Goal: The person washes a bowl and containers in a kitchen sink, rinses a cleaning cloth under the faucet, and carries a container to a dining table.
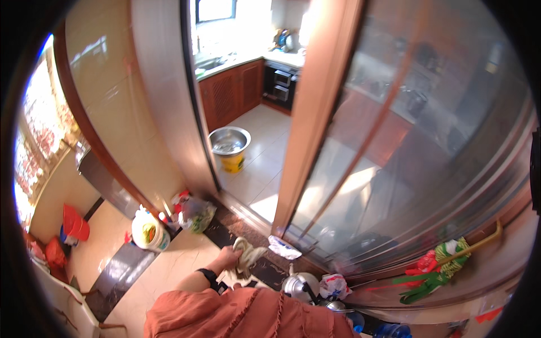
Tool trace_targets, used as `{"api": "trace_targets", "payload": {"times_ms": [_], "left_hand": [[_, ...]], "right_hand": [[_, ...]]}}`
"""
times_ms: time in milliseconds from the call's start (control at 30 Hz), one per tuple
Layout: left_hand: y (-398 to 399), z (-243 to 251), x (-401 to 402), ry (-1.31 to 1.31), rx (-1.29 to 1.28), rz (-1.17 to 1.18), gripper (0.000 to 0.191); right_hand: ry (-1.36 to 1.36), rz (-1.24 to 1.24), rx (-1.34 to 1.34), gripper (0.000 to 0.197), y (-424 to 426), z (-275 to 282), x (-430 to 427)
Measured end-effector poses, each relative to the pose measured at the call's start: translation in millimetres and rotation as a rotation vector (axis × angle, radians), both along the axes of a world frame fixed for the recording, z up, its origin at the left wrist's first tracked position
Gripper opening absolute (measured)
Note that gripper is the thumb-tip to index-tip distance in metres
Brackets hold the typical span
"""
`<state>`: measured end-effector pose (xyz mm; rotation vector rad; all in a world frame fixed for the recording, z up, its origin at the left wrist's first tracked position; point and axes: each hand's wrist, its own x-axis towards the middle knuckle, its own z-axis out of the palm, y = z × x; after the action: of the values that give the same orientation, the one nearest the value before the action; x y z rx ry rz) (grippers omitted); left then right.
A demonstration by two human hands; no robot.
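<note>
My left hand (230, 257), with a dark band at its wrist, grips a crumpled pale cloth (246, 257) that hangs over the dark stone floor border. My right hand is out of view, below or behind the rust-coloured garment. To the right of the cloth, a white plastic bag or wrapper (285, 248) lies by the sliding door's track. A metal kettle (301, 284) with a black handle stands close to my body, beside a white bag with red and blue print (334, 286).
Left of me are a white bucket with vegetable scraps (151, 231) and a plastic bag of greens (198, 219). Through the doorway, a steel basin (230, 141) rests on a yellow container (232, 162). The glass door panel (380, 139) spans the right. A chair (67, 300) stands lower left.
</note>
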<state>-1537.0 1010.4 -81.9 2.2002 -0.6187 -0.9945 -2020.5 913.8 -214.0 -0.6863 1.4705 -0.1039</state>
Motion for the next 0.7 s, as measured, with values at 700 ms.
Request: {"api": "trace_targets", "payload": {"times_ms": [700], "left_hand": [[149.2,18.8,216.9,0.536,-0.429,1.131,0.04]], "right_hand": [[-0.547,1.384,-0.717,0.03,-80.1,211.0,537.7]]}}
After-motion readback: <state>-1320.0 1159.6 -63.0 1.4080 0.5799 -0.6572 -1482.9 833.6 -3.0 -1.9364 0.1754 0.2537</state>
